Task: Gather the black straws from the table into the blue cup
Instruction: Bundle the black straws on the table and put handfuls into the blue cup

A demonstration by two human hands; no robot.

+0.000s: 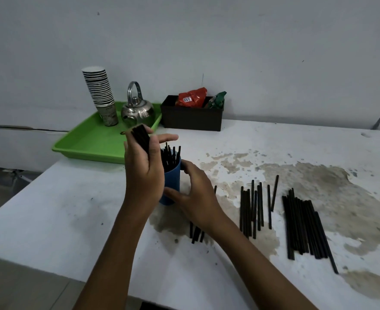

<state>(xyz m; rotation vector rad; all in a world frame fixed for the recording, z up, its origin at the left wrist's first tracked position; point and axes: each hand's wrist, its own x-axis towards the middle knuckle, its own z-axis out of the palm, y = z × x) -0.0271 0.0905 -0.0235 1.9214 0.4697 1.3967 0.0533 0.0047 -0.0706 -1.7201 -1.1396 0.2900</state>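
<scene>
A blue cup (172, 180) stands on the white table, with several black straws (170, 155) sticking up out of it. My left hand (144, 168) is shut on a bundle of black straws (140, 137), held upright just left of the cup's rim. My right hand (194, 198) curls around the cup's right side, fingers spread, touching it. More black straws lie flat on the table: a few under my right wrist (196, 234), a middle group (252, 208) and a larger group at the right (305, 227).
A green tray (90, 142) at the back left carries a stack of paper cups (101, 95) and a steel kettle (137, 109). A black box (192, 118) with snack packets stands by the wall. The table edge (50, 268) runs diagonally at the left.
</scene>
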